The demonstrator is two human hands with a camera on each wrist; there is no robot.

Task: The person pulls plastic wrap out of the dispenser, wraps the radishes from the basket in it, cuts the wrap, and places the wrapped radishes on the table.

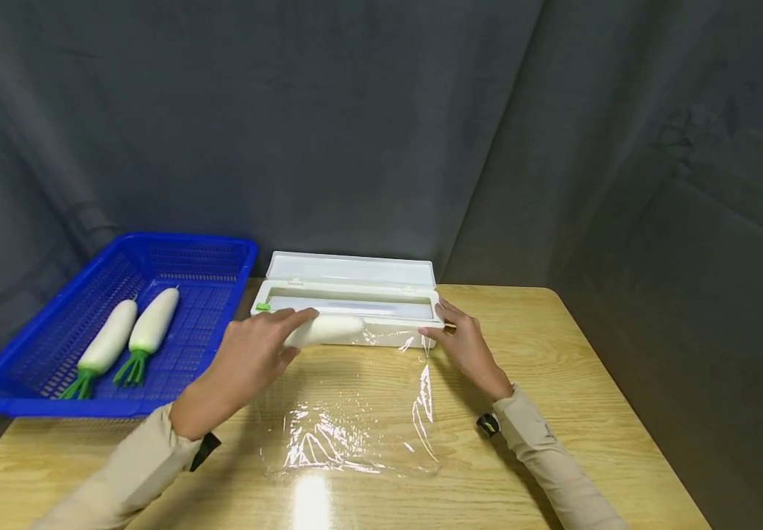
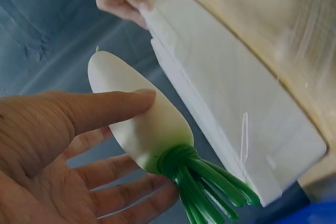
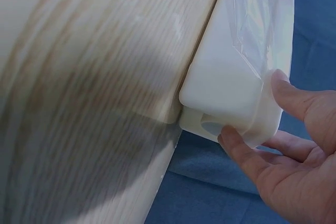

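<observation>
My left hand (image 1: 252, 357) holds a white radish (image 2: 137, 111) with a green stem end. In the left wrist view its thumb lies across the radish and the fingers curl beneath. The radish's white tip points right, in front of a white cling film dispenser (image 1: 381, 319) at the table's back. My right hand (image 1: 467, 350) grips the dispenser's right end, thumb at the front edge and fingers around the end face. From the dispenser a sheet of clear cling film (image 1: 355, 419) spreads forward over the table. The dispenser's lid (image 1: 355, 269) stands raised behind it.
A blue plastic basket (image 1: 90, 407) stands at the left, with two more white radishes (image 1: 156, 320) lying in it. A small green slider (image 1: 262, 306) sits at the dispenser's left end. Dark grey curtains (image 1: 381, 132) hang behind the wooden table (image 1: 553, 412).
</observation>
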